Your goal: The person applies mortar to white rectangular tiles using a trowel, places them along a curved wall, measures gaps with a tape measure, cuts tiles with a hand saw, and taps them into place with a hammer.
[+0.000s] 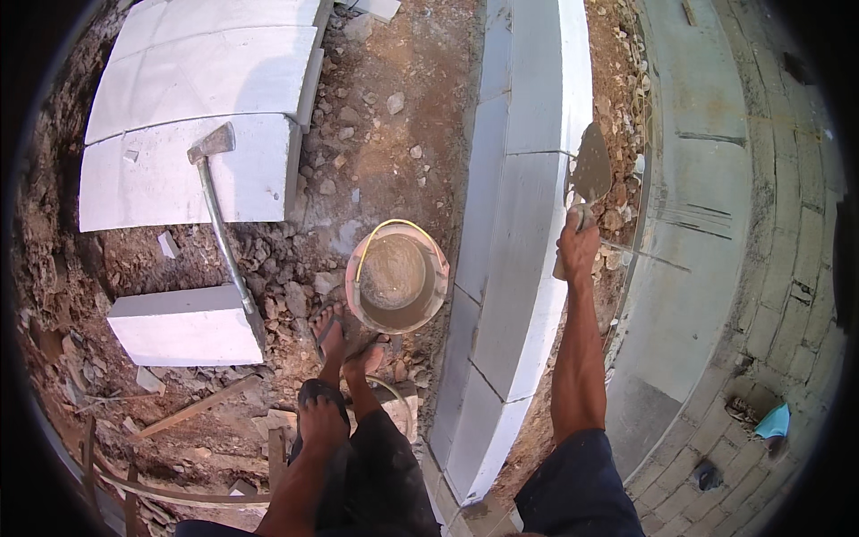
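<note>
My right hand (578,246) is closed round the handle of a pointing trowel (591,167). Its grey blade points away from me, beside the far side of a low wall of pale lightweight blocks (526,224), close to a joint between two of them. My left hand (322,421) lies on my bent knee, fingers over it and holding no tool. Between my feet and the wall stands a pinkish bucket (438,300) with a yellow handle, partly filled with wet grey-brown mortar (394,268).
A stack of white blocks (179,179) is at the upper left. A hatchet (217,210) leans from it onto a single block (183,336). Rubble and wooden strips (197,407) cover the ground. Right of the wall run a concrete strip (689,268) and paving (769,313).
</note>
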The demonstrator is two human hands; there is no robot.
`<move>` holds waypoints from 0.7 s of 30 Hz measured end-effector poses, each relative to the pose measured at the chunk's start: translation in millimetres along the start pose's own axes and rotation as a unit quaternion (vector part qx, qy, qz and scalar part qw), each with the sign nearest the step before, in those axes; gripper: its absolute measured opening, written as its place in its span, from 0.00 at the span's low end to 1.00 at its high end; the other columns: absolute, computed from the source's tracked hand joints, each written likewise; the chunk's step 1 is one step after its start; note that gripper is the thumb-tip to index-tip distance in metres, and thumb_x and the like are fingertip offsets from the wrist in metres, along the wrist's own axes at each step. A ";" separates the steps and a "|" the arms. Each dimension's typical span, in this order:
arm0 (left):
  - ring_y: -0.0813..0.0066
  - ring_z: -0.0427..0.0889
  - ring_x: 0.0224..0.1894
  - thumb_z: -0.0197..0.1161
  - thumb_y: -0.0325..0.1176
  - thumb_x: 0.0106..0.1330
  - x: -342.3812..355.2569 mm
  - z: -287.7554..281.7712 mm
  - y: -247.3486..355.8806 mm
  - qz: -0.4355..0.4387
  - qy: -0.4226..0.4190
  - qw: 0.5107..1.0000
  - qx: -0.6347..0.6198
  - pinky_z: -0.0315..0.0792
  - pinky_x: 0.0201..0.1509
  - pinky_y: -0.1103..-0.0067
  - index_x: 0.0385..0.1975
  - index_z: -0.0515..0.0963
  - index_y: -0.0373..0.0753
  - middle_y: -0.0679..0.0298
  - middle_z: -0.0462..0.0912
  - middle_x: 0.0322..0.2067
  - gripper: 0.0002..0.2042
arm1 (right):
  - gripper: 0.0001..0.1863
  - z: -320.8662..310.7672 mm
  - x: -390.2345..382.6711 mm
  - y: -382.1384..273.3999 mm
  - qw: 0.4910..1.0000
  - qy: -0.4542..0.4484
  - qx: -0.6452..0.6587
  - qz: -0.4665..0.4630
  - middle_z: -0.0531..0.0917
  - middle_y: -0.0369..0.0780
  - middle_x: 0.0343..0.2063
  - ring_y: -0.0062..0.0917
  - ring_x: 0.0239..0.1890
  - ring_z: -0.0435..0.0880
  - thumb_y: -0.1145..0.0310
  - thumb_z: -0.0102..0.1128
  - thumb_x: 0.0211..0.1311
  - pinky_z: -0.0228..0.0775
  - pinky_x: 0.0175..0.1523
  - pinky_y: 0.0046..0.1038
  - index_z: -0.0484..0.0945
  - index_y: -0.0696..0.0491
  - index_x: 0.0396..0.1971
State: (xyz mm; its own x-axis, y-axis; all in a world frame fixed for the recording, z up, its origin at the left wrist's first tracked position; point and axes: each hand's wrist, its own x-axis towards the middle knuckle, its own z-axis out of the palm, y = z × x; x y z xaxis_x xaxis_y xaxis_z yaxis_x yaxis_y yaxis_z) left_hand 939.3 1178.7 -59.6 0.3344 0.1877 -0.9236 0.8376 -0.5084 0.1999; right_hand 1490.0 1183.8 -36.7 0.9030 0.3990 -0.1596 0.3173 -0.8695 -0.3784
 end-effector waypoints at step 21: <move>0.52 0.72 0.53 0.55 0.35 0.58 0.7 19.6 -41.0 0.001 0.065 0.990 -0.125 0.64 0.57 0.57 0.36 0.80 0.36 0.54 0.76 0.48 0.13 | 0.24 302.1 -241.2 46.0 0.906 -0.360 -0.198 0.099 0.82 0.57 0.37 0.50 0.44 0.82 0.54 0.60 0.55 0.75 0.48 0.42 0.76 0.62 0.40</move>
State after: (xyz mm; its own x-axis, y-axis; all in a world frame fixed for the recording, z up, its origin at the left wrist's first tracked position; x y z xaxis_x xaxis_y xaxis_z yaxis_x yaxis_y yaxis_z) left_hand 896.7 1183.2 -74.9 0.3756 0.3018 -0.8763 0.9121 -0.2883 0.2916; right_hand 1199.3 1135.5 -291.1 0.5753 0.1862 -0.7965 0.3770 -0.9245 0.0562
